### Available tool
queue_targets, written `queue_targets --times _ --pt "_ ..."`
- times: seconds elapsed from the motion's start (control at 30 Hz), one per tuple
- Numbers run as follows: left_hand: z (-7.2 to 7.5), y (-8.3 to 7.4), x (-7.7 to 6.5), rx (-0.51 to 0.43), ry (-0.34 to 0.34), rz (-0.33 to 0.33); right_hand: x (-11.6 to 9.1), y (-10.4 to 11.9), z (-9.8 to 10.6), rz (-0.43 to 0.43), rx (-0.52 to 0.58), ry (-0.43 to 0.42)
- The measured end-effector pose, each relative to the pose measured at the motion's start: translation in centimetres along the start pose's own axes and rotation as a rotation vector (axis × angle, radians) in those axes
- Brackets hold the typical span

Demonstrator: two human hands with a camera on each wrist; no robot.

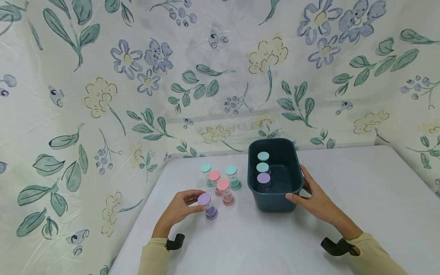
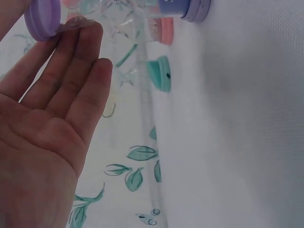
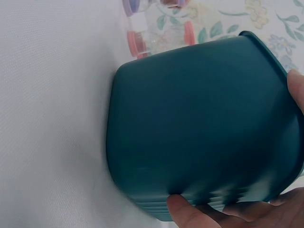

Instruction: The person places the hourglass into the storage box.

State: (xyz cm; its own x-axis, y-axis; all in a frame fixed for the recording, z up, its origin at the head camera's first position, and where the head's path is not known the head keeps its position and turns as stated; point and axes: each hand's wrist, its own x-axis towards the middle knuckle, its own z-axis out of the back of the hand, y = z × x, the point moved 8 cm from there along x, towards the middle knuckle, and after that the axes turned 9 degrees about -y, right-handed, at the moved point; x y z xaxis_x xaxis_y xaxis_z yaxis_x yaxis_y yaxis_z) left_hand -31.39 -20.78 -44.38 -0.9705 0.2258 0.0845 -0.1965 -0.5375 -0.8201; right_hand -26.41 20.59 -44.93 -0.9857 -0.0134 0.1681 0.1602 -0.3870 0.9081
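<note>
Pinches purple-lidded timer (image 1: 209,208), long axis near upright, in left hand (image 1: 179,208), lower middle of the frame; grips dark bin (image 1: 275,202), to its right, with right hand (image 1: 315,200).

Nothing is legible. Faint lettering (image 1: 225,129) on the floral backdrop (image 1: 220,99) is too pale, and tiny marks (image 2: 172,1) on the purple sand timer (image 2: 178,7) too small, to read.

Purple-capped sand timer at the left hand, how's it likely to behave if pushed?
The purple-capped sand timer is probably stiff, judging by its clear, hard-looking walls. Tall on a narrow base, it might tip; its round ends suggest it could then roll.
</note>
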Motion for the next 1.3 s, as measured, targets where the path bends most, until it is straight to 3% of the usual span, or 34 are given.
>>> queue_targets --times 0.4,0.7,1.3 --pt "-0.1 -0.1 0.0 -0.03 -0.022 -0.021 -0.1 -0.1 0.0 -0.007 0.003 0.002" --pt "0.1 -2.3 0.3 -0.156 -0.024 -0.136 0.1 0.0 0.1 0.002 -0.002 -0.002" --pt "0.3 -6.0 0.4 -0.283 -0.03 -0.186 0.0 0.0 0.0 -0.005 -0.005 -0.003"
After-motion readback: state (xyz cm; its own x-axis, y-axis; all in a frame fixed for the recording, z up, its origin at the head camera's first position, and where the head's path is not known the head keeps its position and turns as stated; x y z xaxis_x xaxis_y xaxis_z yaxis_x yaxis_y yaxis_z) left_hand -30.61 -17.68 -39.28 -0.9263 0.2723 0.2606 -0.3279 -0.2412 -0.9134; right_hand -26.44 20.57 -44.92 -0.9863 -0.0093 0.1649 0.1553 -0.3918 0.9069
